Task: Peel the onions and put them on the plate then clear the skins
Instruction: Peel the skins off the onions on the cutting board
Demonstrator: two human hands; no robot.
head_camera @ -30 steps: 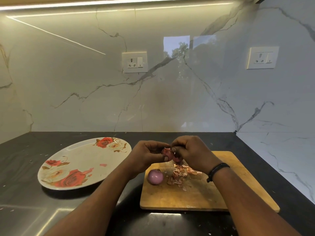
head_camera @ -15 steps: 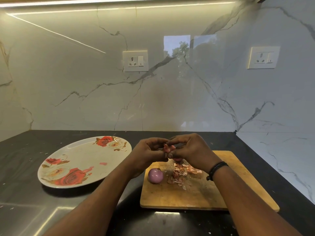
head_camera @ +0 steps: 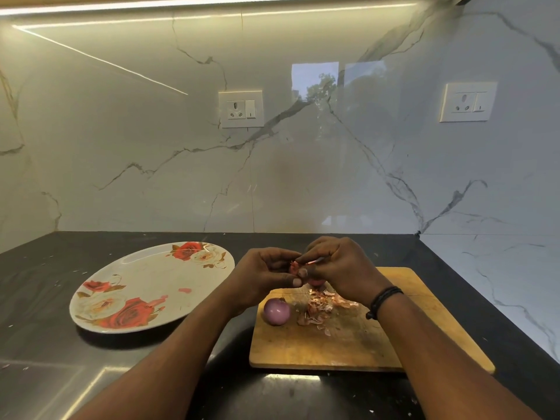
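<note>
Both hands hold one onion (head_camera: 295, 269) above the board (head_camera: 348, 344): left hand (head_camera: 266, 275) fingers curl round it, right hand (head_camera: 339, 268) fingers pinch its skin. A peeled onion (head_camera: 276, 311) lies on the board beside loose skins (head_camera: 322, 307); the plate (head_camera: 145, 286) sits left on the worktop (head_camera: 45, 283).

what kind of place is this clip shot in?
Most likely a home kitchen counter: a dark countertop under a marble backsplash with wall sockets, plus a wooden cutting board with onion skins and a floral plate beside it.
</note>
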